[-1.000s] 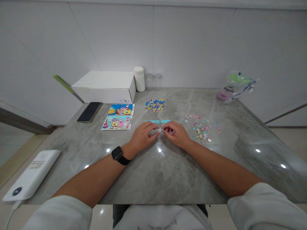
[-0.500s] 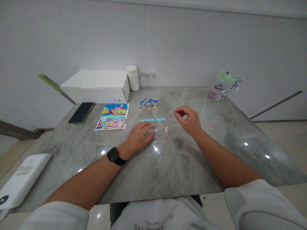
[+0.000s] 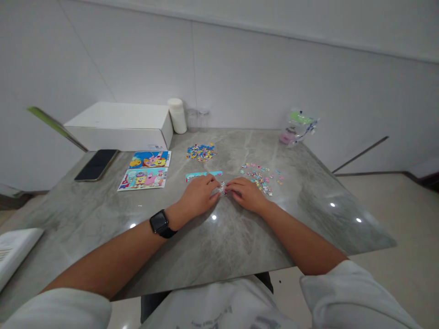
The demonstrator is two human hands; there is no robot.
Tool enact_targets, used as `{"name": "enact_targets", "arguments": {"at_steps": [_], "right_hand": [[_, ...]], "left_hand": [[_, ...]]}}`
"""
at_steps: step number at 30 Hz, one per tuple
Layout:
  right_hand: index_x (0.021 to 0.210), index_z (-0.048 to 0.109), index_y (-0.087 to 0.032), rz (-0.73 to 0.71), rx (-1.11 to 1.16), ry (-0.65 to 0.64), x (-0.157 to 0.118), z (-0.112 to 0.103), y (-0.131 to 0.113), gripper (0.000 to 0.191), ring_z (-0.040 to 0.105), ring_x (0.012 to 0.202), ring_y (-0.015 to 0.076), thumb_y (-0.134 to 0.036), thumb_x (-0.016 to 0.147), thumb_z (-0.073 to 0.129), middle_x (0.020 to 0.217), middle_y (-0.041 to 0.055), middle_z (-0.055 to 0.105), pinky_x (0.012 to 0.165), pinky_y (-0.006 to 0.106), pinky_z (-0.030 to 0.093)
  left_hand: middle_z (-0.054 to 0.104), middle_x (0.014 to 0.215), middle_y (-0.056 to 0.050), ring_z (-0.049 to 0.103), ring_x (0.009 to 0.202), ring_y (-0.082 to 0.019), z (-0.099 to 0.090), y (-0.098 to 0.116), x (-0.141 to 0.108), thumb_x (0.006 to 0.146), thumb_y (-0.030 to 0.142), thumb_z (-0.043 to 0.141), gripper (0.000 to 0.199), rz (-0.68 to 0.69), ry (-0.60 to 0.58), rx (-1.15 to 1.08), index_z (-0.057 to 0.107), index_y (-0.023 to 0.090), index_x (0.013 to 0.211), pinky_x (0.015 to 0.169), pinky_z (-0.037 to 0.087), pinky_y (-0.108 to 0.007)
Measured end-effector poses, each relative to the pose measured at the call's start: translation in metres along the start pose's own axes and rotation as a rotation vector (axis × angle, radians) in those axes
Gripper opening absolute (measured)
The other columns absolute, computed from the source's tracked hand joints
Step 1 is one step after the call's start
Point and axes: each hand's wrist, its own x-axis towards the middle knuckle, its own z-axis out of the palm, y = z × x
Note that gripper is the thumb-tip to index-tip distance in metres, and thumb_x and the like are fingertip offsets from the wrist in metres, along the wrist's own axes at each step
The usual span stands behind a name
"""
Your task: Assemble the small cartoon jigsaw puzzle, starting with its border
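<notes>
My left hand, with a black watch on the wrist, rests on the grey table with its fingertips pinched at small joined puzzle pieces. From the other side, my right hand has its fingertips together on the same pieces. Just beyond the left fingers lies a light-blue strip of joined pieces, partly hidden by that hand. A pile of blue and yellow pieces is farther back. Loose pink, white and yellow pieces spread beyond and beside my right hand.
Two cartoon picture cards lie at the left, beside a dark phone. Behind are a white box, a white bottle and two clear jars. A plastic bag sits back right; a white object is front left.
My right hand has moved left and down to meet my left hand at the small pieces. The loose pieces it had covered now show. The view has shifted slightly.
</notes>
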Motion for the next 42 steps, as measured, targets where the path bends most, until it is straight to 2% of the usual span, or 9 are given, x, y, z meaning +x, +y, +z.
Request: {"name": "enact_targets", "arguments": {"at_steps": [7, 17, 23, 29, 33, 42], "right_hand": [[0.116, 0.078, -0.022, 0.02, -0.014, -0.004, -0.001, 0.002, 0.001, 0.042, 0.068, 0.114, 0.0236, 0.0, 0.086, 0.06, 0.12, 0.008, 0.079, 0.106, 0.042, 0.052], [0.113, 0.078, -0.022, 0.042, -0.017, -0.078, 0.002, 0.007, 0.003, 0.039, 0.069, 0.115, 0.0237, 0.0, 0.086, 0.061, 0.121, 0.0063, 0.079, 0.107, 0.042, 0.05], [0.114, 0.078, -0.022, 0.049, -0.014, -0.105, 0.001, 0.004, 0.001, 0.038, 0.069, 0.116, 0.0245, -0.002, 0.087, 0.062, 0.123, 0.0064, 0.079, 0.106, 0.042, 0.05], [0.116, 0.079, -0.023, 0.043, -0.006, -0.089, 0.0, 0.002, -0.001, 0.04, 0.069, 0.116, 0.0242, -0.001, 0.087, 0.061, 0.124, 0.0051, 0.079, 0.106, 0.042, 0.05], [0.119, 0.078, -0.022, 0.042, 0.006, -0.105, -0.001, 0.002, -0.001, 0.043, 0.068, 0.118, 0.0244, 0.0, 0.087, 0.06, 0.127, 0.0058, 0.079, 0.108, 0.043, 0.049], [0.121, 0.079, -0.025, 0.075, -0.003, -0.14, 0.0, 0.001, -0.002, 0.045, 0.068, 0.12, 0.0248, -0.001, 0.087, 0.062, 0.128, 0.0061, 0.079, 0.108, 0.045, 0.049]], "left_hand": [[0.07, 0.115, -0.01, 0.066, 0.106, -0.027, 0.024, 0.002, 0.001, 0.099, 0.028, 0.068, 0.019, -0.067, -0.016, 0.017, 0.073, 0.019, 0.115, 0.096, 0.055, -0.043], [0.071, 0.109, -0.011, 0.066, 0.104, -0.029, 0.034, 0.001, 0.004, 0.099, 0.031, 0.068, 0.019, -0.073, -0.05, 0.023, 0.075, 0.018, 0.112, 0.095, 0.055, -0.044], [0.071, 0.113, -0.011, 0.065, 0.106, -0.029, 0.029, -0.002, -0.001, 0.098, 0.032, 0.07, 0.023, -0.061, -0.017, -0.037, 0.074, 0.019, 0.116, 0.097, 0.055, -0.047], [0.074, 0.125, -0.009, 0.064, 0.108, -0.027, 0.024, -0.006, -0.007, 0.101, 0.022, 0.063, 0.025, 0.091, -0.054, -0.072, 0.074, 0.02, 0.123, 0.099, 0.053, -0.044], [0.075, 0.124, -0.009, 0.064, 0.105, -0.026, 0.027, -0.006, -0.007, 0.103, 0.024, 0.059, 0.025, 0.148, -0.091, -0.018, 0.076, 0.02, 0.122, 0.096, 0.052, -0.043], [0.075, 0.12, -0.01, 0.063, 0.103, -0.028, 0.025, 0.0, -0.007, 0.103, 0.025, 0.058, 0.027, 0.126, -0.131, 0.022, 0.077, 0.022, 0.121, 0.093, 0.051, -0.044]]}}
